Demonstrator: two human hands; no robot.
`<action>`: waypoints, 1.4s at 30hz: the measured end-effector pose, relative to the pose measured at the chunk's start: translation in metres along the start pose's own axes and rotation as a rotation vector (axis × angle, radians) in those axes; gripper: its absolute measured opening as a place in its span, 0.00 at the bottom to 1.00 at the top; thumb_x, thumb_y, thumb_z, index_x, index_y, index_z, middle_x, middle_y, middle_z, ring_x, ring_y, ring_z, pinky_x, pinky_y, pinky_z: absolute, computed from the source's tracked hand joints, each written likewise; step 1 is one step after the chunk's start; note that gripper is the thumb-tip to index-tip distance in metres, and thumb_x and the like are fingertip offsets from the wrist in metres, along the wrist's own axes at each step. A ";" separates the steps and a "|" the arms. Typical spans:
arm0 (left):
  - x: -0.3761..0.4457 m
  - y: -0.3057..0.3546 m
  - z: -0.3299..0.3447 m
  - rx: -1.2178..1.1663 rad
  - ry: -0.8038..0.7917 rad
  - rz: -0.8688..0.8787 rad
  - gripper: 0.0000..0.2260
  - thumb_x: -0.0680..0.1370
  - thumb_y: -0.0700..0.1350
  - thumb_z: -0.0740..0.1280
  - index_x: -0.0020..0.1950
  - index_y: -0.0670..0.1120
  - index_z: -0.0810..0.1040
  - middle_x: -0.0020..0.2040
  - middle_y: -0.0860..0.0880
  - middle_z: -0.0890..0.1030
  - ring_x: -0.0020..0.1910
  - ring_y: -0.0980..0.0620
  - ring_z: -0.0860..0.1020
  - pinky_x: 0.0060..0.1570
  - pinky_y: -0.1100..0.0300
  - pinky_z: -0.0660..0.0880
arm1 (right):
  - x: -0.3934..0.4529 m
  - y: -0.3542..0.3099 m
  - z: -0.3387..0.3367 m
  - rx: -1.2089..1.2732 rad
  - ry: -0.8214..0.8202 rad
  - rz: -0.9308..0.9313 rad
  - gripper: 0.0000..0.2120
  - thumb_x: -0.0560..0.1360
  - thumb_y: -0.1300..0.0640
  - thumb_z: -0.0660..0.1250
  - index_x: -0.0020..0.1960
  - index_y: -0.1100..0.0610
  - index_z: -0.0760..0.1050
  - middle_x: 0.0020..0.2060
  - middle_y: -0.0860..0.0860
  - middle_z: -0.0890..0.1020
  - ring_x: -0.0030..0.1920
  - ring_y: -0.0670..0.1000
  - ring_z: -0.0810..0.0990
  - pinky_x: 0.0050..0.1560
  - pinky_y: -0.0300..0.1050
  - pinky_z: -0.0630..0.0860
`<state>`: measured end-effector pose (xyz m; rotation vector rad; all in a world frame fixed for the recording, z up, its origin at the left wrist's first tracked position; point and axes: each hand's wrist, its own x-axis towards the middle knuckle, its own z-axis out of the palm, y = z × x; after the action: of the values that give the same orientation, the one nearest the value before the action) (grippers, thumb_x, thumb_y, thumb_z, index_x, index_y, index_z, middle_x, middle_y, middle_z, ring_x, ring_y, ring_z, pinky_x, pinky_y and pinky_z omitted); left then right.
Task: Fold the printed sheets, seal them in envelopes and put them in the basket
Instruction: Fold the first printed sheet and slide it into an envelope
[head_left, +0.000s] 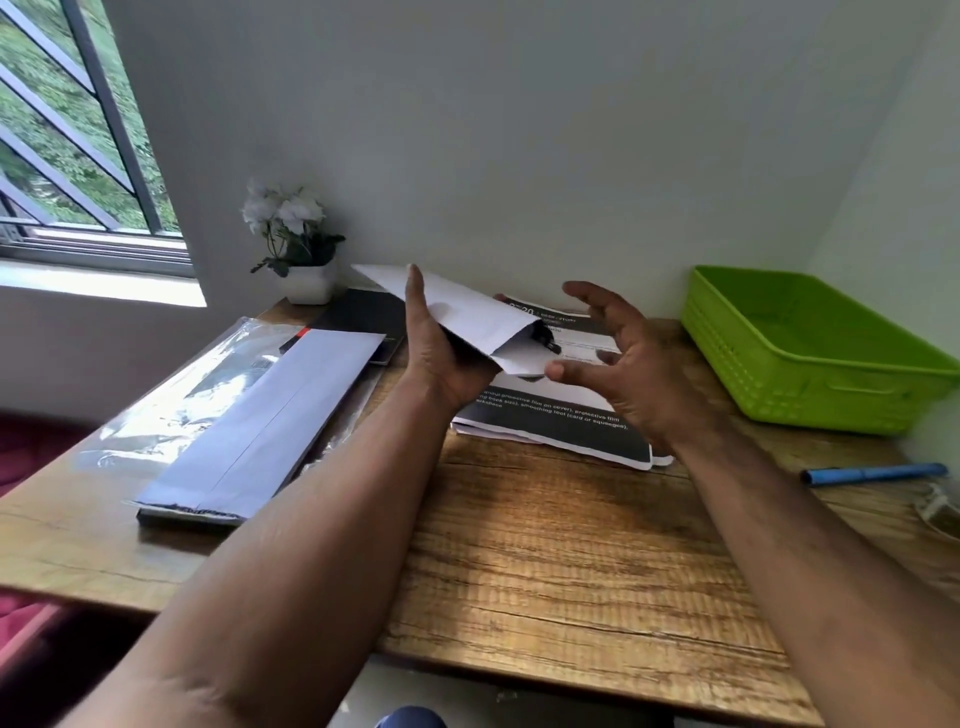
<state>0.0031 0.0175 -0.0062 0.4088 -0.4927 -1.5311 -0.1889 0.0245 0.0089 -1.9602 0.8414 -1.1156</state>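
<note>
Head view: wooden desk (545, 545) set against a pale wall, window at the left. Left hand (441, 353) raised above the desk middle, fingers wrapped around a white envelope (457, 306) from beneath; the envelope tilts, its far end toward the rear wall, its open mouth toward the right hand. A folded printed sheet (540, 340) with a dark patch shows inside the mouth, partly inserted. Right hand (618, 358) just beside the envelope mouth, fingers spread and curled, grasping nothing; thumb tip near the lower lip of the envelope, contact cannot be told. Stack of printed sheets (561, 421) with black bands and white text lies flat under the hands, toward the rear-centre of the desk. Green basket (810, 358) at the rear right corner, no envelope visible inside. Stack of blank envelopes (260, 415) on a clear plastic wrapper (171, 395) along the left edge. Blue pen (872, 474) near the right edge, in front of the basket. Potted white flowers (293, 244) at the rear left corner.
</note>
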 end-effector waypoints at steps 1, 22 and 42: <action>0.000 -0.002 0.001 0.022 -0.018 -0.026 0.44 0.68 0.75 0.61 0.68 0.40 0.70 0.54 0.40 0.75 0.55 0.40 0.75 0.61 0.44 0.71 | 0.000 0.000 0.004 -0.090 0.035 -0.070 0.34 0.63 0.53 0.78 0.66 0.39 0.69 0.67 0.38 0.69 0.69 0.39 0.65 0.68 0.41 0.65; -0.015 0.017 0.021 1.847 -0.195 -0.140 0.07 0.73 0.43 0.74 0.49 0.43 0.84 0.45 0.44 0.85 0.42 0.50 0.81 0.45 0.56 0.79 | -0.002 0.012 -0.003 -0.635 -0.450 0.181 0.32 0.65 0.41 0.75 0.67 0.44 0.73 0.67 0.43 0.74 0.67 0.45 0.69 0.59 0.37 0.64; -0.013 0.007 0.017 1.947 -0.355 -0.249 0.06 0.72 0.38 0.74 0.45 0.48 0.83 0.44 0.51 0.85 0.44 0.54 0.82 0.54 0.58 0.78 | -0.001 0.021 0.011 -0.489 -0.318 0.036 0.06 0.68 0.56 0.75 0.46 0.53 0.84 0.47 0.46 0.82 0.48 0.44 0.78 0.54 0.41 0.74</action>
<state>0.0004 0.0310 0.0109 1.6818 -2.2265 -0.8433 -0.1830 0.0167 -0.0129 -2.4245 1.0347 -0.5811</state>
